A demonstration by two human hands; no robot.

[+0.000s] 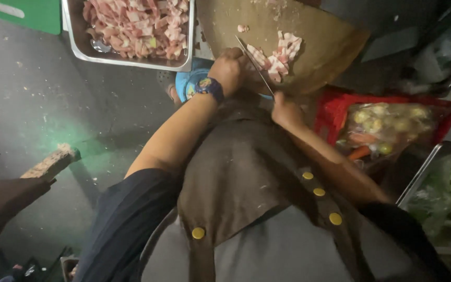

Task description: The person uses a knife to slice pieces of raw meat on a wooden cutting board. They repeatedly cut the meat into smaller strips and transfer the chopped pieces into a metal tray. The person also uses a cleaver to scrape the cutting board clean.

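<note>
My right hand (285, 110) grips the handle of a knife (254, 65), whose thin blade slants up and to the left across a round wooden chopping block (335, 39). A small heap of pink and white cut meat (277, 52) lies on the block just right of the blade. My left hand (228, 68), with a watch on its wrist, rests curled at the block's near edge, left of the blade and close to the meat. I cannot see anything inside its fingers. A brown apron with yellow buttons covers my front.
A steel tray (76, 42) full of cut meat stands left of the block. A green board (27, 13) lies at the top left. A red crate (335, 112) holds a bag of vegetables (387, 122). A steel tray (418, 177) of greens is on the right. A wooden piece (53, 162) lies on the grey floor.
</note>
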